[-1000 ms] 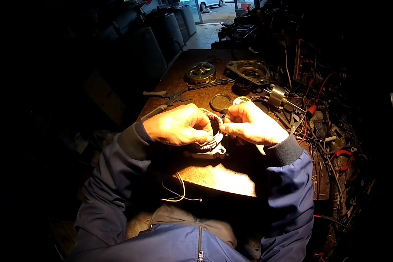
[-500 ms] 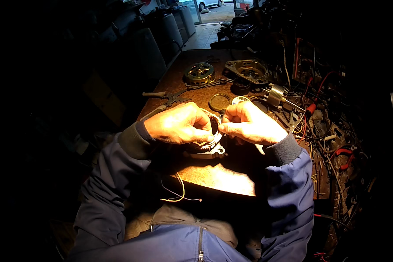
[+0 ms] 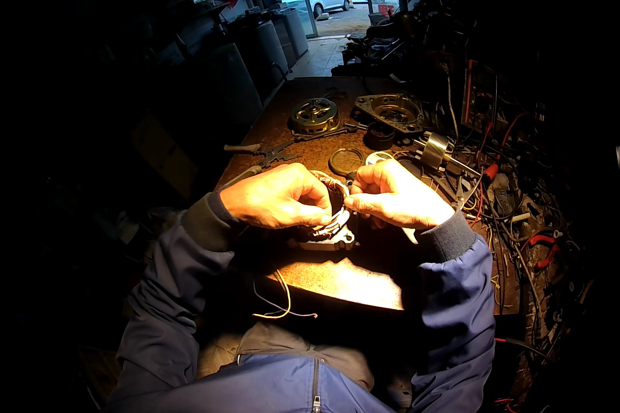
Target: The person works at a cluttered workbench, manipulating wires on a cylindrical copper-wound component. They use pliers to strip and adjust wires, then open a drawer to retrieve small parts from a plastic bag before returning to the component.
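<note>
A motor stator (image 3: 335,239) with wound coils and a pale metal housing stands on the bench between my hands. My left hand (image 3: 277,197) is closed in a pinch at the left side of its winding; the fingertips hide what they grip. At the stator's right rim, my right hand (image 3: 398,195) has thumb and forefinger pressed together. Whatever is in that pinch is too small and overlit to make out. Two thin lead wires (image 3: 287,292), one yellowish and one pale, hang over the bench's near edge below the stator.
Behind my hands lie a round motor end cover (image 3: 315,115), a triangular housing (image 3: 391,112), pliers (image 3: 275,153) and a dark ring (image 3: 346,162). A rotor with its shaft (image 3: 435,151) rests to the right, beside tangled wires and red-handled pliers (image 3: 545,250). A multimeter (image 3: 480,95) stands farther back.
My left hand has shifted slightly to the left, and a little more of the stator's winding shows beside its fingers. The right hand stays in the same place.
</note>
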Demonstrator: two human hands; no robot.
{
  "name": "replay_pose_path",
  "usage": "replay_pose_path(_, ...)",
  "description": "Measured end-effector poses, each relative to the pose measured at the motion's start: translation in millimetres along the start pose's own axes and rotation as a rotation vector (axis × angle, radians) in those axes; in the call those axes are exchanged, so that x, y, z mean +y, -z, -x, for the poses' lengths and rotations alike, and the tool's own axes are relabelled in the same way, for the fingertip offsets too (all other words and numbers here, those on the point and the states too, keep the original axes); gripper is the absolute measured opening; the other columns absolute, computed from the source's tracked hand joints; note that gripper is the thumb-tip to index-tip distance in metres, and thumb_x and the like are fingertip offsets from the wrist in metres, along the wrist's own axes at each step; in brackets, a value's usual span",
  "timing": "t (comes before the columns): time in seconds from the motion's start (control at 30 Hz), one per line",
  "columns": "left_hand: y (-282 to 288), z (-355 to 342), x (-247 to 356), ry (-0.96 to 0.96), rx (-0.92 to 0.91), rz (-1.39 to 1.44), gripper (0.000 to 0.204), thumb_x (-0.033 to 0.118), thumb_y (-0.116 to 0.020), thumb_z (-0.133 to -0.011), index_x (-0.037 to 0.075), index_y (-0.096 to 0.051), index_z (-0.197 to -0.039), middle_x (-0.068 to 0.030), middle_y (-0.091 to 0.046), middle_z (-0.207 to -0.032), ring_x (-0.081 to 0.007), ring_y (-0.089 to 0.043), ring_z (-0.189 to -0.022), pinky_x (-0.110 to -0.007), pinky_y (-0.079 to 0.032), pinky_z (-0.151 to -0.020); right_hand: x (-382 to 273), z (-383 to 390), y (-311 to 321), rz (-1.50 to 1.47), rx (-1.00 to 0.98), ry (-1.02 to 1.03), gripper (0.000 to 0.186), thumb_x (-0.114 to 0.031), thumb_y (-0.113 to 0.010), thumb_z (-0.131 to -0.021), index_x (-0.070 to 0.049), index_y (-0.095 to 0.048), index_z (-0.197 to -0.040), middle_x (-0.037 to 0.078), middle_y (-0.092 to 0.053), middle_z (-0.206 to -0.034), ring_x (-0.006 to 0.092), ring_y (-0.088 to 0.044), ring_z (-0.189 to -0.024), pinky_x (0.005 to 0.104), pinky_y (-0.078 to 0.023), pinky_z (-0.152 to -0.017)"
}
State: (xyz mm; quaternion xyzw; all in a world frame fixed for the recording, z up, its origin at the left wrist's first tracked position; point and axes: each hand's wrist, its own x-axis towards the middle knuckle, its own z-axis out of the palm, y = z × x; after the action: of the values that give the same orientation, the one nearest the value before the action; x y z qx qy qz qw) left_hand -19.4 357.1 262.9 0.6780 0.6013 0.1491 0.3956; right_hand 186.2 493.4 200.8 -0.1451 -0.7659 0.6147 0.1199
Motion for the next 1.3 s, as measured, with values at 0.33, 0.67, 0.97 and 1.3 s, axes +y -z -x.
replay_pose_path(0.33,-23.6,8.6,8.1,-0.004,0.22,0.064,0.02,0.012,-0.083,-0.091,-0.003,-0.075,-0.102,0.0002,-0.067,-0.082,-0.0044,-0.06,-0.075,-0.021,-0.049,-0.066,4.6,-1.3,2.3,0.017,-0.013,0.022,0.024,-0.018,-0.074,-0.095,0.003,-0.067,-0.086,0.004,-0.064,-0.07,0.0094,-0.057,-0.058,0.0281,-0.044,-0.05)
replay_pose_path(0.67,-29.2,10.1,2.2,-0.053,0.289,0.055,0.016,0.011,-0.08,-0.091,-0.001,-0.075,-0.1,-0.0027,-0.07,-0.085,-0.0075,-0.063,-0.077,-0.024,-0.051,-0.069,3.0,-2.0,3.4,0.048,-0.011,0.032,0.024,-0.018,-0.074,-0.093,0.003,-0.067,-0.083,0.003,-0.063,-0.068,0.0089,-0.056,-0.057,0.0279,-0.044,-0.05)
replay_pose_path(0.97,-30.2,9.5,-4.1,-0.078,0.319,0.062,0.014,0.012,-0.077,-0.091,0.0,-0.076,-0.098,-0.0095,-0.074,-0.084,-0.0146,-0.069,-0.076,-0.032,-0.054,-0.072,4.8,-3.2,2.3,0.073,0.003,0.06,0.023,-0.017,-0.074,-0.091,0.003,-0.068,-0.082,0.003,-0.063,-0.067,0.0094,-0.056,-0.058,0.0289,-0.044,-0.051)
replay_pose_path(1.3,-26.0,8.0,-4.8,-0.093,0.315,0.042,0.019,0.015,-0.07,-0.097,-0.002,-0.076,-0.099,-0.0103,-0.074,-0.084,-0.016,-0.069,-0.077,-0.032,-0.054,-0.073,1.5,-0.3,3.2,0.012,-0.042,0.01,0.024,-0.018,-0.076,-0.092,0.003,-0.068,-0.086,0.004,-0.065,-0.07,0.0095,-0.058,-0.06,0.0284,-0.045,-0.052)
